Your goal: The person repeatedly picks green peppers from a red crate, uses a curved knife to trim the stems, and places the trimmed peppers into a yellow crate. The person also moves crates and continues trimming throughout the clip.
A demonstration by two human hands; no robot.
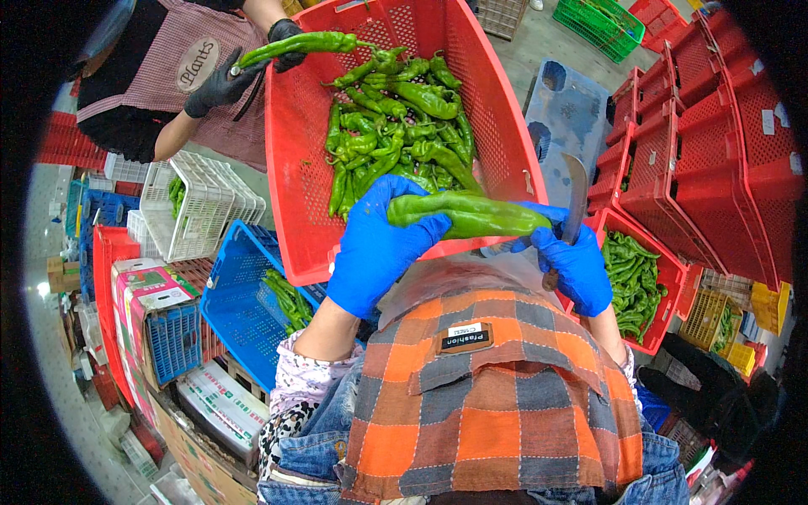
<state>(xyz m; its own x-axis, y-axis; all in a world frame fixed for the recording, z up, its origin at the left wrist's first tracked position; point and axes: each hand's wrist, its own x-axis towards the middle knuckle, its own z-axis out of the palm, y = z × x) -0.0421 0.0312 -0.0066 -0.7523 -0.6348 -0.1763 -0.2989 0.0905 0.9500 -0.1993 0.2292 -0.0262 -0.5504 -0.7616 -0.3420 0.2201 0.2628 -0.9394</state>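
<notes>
A long green pepper point(467, 213) lies crosswise between my blue-gloved hands. My left hand point(385, 243) is closed around its broad end. My right hand point(571, 259) grips a knife with a curved blade point(576, 189), blade upward, and its fingers also touch the pepper's narrow end. Beneath the pepper, a large red plastic crate point(505, 95) holds many green peppers point(398, 126). At the upper left, a co-worker's black-gloved hands hold another long green pepper point(303, 45) over the crate's edge.
A blue crate point(233, 284) with a few peppers stands at left, near a white crate point(189, 208). At right, a smaller red crate point(672, 278) holds peppers beside stacked red crates point(701, 145). A blue-grey plastic slab point(568, 107) lies behind. The co-worker point(214, 76) stands across at the upper left.
</notes>
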